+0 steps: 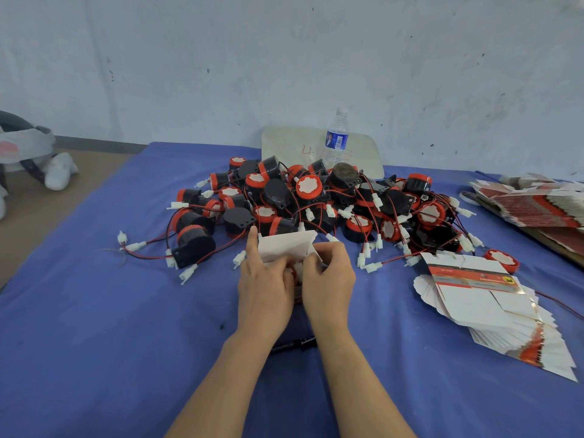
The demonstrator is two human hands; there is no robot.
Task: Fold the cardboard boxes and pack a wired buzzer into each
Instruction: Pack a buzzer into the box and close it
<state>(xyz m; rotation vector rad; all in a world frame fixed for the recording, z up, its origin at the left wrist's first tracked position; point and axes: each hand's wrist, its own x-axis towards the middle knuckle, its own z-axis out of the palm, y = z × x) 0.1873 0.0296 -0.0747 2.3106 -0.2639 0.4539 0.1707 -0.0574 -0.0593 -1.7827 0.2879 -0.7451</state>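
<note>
A small white cardboard box (286, 245) stands between my hands in the middle of the blue cloth, its lid flap raised towards the pile. My left hand (264, 284) grips its left side, index finger stretched up along the flap. My right hand (328, 273) holds the right side, fingers curled over the opening. A bit of red and white shows between my thumbs; the box's inside is mostly hidden. Behind lies a heap of black-and-red wired buzzers (316, 203) with white connectors. Flat unfolded boxes (483, 298) are stacked at the right.
A water bottle (336, 140) stands before a pale board (294, 150) against the wall. More flat boxes (537, 203) lie at the far right. A loose buzzer (502, 260) sits by the near stack. A black object (294, 343) lies under my forearms. Plush toy (28, 153) on the floor, left.
</note>
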